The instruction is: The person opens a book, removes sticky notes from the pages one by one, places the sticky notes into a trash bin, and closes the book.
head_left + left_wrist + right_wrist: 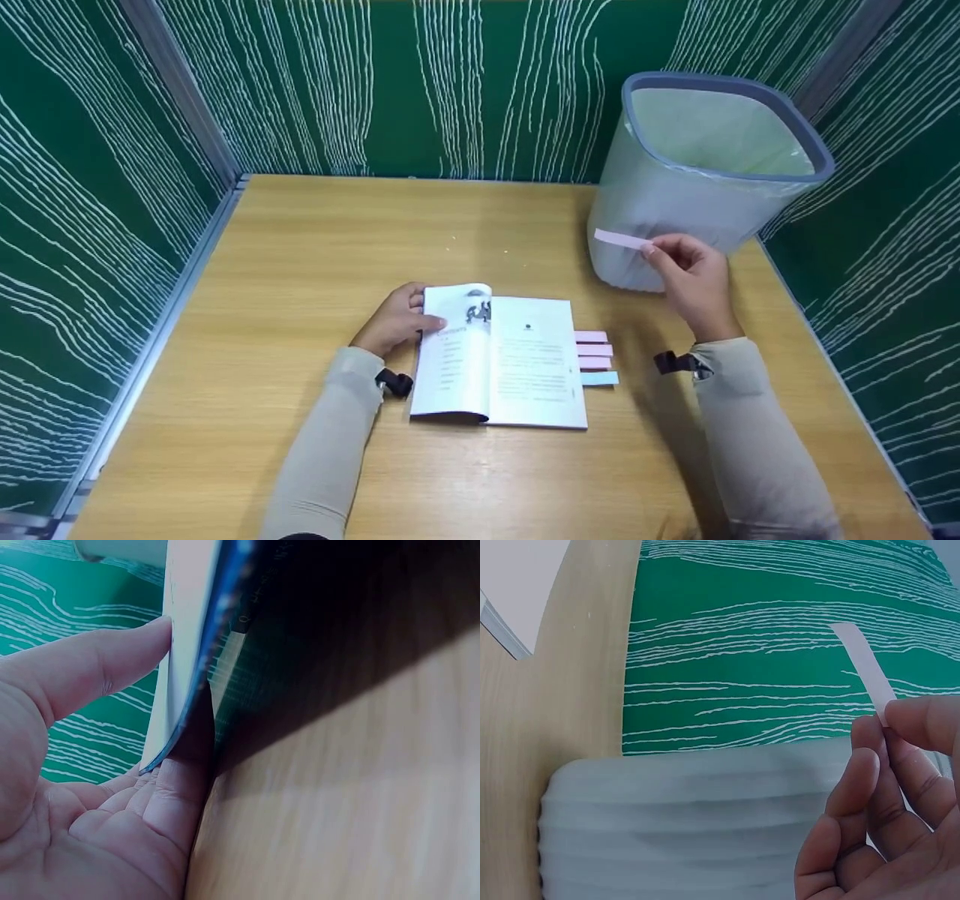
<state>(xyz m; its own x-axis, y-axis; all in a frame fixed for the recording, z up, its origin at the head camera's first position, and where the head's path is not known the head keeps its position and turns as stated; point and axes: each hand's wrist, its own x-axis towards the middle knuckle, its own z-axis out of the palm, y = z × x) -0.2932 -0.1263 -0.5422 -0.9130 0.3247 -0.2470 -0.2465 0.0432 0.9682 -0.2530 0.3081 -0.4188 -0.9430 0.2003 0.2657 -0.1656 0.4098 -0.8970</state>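
Note:
An open book (pixel 532 360) lies on the table, its right page flat and its left side slightly raised. My left hand (pixel 397 319) grips the book's left edge, thumb on the page; in the left wrist view the fingers (pixel 176 799) are under the cover. Between thumb and fingertips my right hand (pixel 694 281) pinches one end of a pink sticky tab (pixel 621 239), held up in front of the bin (pixel 675 210). In the right wrist view the strip (pixel 864 664) points away from the fingers. Several pink tabs (pixel 594 350) and a blue tab (pixel 600 379) stick out from the book's right edge.
The bin stands at the back right of the wooden table (pixel 300 247), lined with a pale bag (pixel 720 135) under a grey-blue rim. Tiny white specks (pixel 505 252) lie behind the book. Green panels with white lines (pixel 450 90) enclose the table's back and sides.

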